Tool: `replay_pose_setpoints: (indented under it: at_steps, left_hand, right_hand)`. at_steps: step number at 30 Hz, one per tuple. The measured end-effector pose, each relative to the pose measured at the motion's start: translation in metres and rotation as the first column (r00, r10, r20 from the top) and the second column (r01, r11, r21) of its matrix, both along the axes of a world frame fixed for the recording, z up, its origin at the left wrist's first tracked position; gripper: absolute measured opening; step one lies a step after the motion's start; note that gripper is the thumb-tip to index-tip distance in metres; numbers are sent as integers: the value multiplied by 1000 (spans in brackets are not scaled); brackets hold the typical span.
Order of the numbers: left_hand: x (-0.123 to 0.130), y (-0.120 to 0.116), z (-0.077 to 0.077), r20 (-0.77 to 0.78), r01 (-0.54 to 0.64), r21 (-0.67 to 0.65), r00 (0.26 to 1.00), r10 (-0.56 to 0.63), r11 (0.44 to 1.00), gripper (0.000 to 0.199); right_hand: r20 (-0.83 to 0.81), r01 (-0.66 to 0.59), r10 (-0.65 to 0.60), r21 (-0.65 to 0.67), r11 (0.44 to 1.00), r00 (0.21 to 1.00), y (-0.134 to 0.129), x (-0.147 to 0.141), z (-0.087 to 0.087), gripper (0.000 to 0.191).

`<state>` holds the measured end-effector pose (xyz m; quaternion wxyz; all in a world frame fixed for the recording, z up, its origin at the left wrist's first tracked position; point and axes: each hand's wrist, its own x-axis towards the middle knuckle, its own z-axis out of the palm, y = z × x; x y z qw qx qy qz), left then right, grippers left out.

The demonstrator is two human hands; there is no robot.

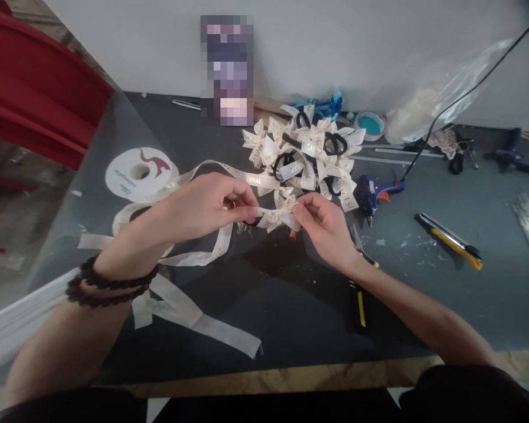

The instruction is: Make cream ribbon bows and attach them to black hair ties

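Note:
A cream ribbon bow (275, 218) with gold print is stretched between my two hands above the dark table. My left hand (223, 202) pinches its left end, where a bit of black shows beside the fingertips. With thumb and forefinger, my right hand (320, 220) grips the bow's right side. Just beyond lies a heap of similar cream bows (308, 147) with black hair ties among them. Printed ribbon (260, 179) runs from a white spool (141, 173) behind my left hand. Loose ribbon strips (203, 320) lie under and in front of my left forearm.
To the right are a blue glue gun (377, 191) with a black cord and a yellow box cutter (452, 241). Yellow-black pliers (358, 302) lie partly beneath my right forearm. A roll of tape (370, 124) and a clear plastic bag (427, 106) stand near the wall.

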<state>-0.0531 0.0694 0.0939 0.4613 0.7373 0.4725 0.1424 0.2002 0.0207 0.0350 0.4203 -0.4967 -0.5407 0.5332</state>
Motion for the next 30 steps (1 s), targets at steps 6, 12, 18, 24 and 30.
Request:
replay_pose_setpoints:
  at_steps: [6,12,18,24,30]
  left_hand:
    - [12,-4,-5,123,-93,-53,987,99,994,17]
    - [37,-24,-15,290,-290,-372,866,407,882,37]
    - [49,-34,-17,293,-351,-228,865,408,908,48]
    - [47,-30,-27,313,-329,-418,823,474,847,51]
    - [47,-28,-28,370,-183,-492,841,395,851,23]
  right_hand:
    - [-171,-6,-6,-70,998,985,2,-1,-5,28]
    - [-201,40,-52,-63,997,978,0,-3,-8,24]
    - [-155,41,-39,13,999,987,-2,-2,-6,23]
    - [-92,54,-41,144,988,995,0,4,-5,17]
    - [-122,98,-83,128,987,989,-4,2,-6,15]
